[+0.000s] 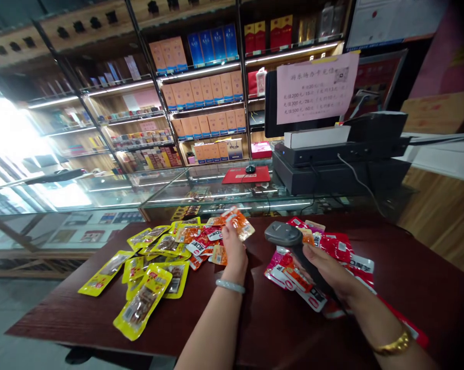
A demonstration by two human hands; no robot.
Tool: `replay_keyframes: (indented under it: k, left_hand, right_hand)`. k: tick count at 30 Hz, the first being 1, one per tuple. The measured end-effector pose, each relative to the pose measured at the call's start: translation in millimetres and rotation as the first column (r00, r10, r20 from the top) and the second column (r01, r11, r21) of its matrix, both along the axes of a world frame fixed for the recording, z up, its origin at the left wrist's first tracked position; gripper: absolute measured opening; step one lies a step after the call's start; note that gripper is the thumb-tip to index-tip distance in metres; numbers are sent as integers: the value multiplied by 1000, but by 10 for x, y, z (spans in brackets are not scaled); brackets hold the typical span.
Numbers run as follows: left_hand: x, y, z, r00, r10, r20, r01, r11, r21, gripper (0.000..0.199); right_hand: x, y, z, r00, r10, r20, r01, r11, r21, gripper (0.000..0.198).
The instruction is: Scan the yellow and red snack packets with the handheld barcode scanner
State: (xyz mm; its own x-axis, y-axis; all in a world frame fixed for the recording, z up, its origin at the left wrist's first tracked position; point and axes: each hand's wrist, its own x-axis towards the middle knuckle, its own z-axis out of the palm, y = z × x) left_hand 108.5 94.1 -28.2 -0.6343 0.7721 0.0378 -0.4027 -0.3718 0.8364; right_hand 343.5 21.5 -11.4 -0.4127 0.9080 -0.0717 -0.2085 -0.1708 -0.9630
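"So, what does the left hand (235, 252) have?"

"An orange packet (242, 223), raised at the far side of the table (81, 324). The fingers are pinched on its near edge, and a pale bracelet (230, 286) circles that wrist."

"And the right hand (334, 272)?"

"It grips a grey handheld scanner (283, 234) by the handle. The thumb lies along the near side; the other fingers are mostly hidden, but the hand is closed on it. The scanner's head is near the orange packet, with a gap between them."

"Where are the other packets?"

"In two groups. To the left, yellow packets (142, 304) lie overlapping, meeting some red and orange packets (204, 241) beside the left hand. A second pile, mostly red packets (338, 247), spreads beneath and around the scanner and right hand."

"Anything on the right wrist?"

"A gold bracelet (394, 345)."

"What stands beyond the table?"

"A glass counter (166, 192) with a mouse (250, 168) on a red mat (235, 176). Right of that, a pink handwritten sheet (317, 87) covers much of a dark monitor (271, 105). Shelves (212, 67) of boxes line the back."
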Motion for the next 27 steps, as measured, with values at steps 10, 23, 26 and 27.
replay_keyframes:
  k: [10,23,26,27]
  left_hand:
    - [380,-228,33,847,-425,-320,403,905,-135,62]
    - [960,22,89,-109,-644,-757,-230,757,-612,72]
    - [927,70,37,-75,-649,-757,-184,755,-629,46]
    - [899,59,17,-62,-643,-763,-155,762,-629,36]
  right_hand:
    - [104,24,83,995,-79,-58,79,997,-4,51]
    - [183,120,77,973,-221,-70,221,975,-19,51]
    - [189,147,37,974,-218,-67,217,976,-30,51]
    - [189,151,30,973,-219,-73,217,976,-35,51]
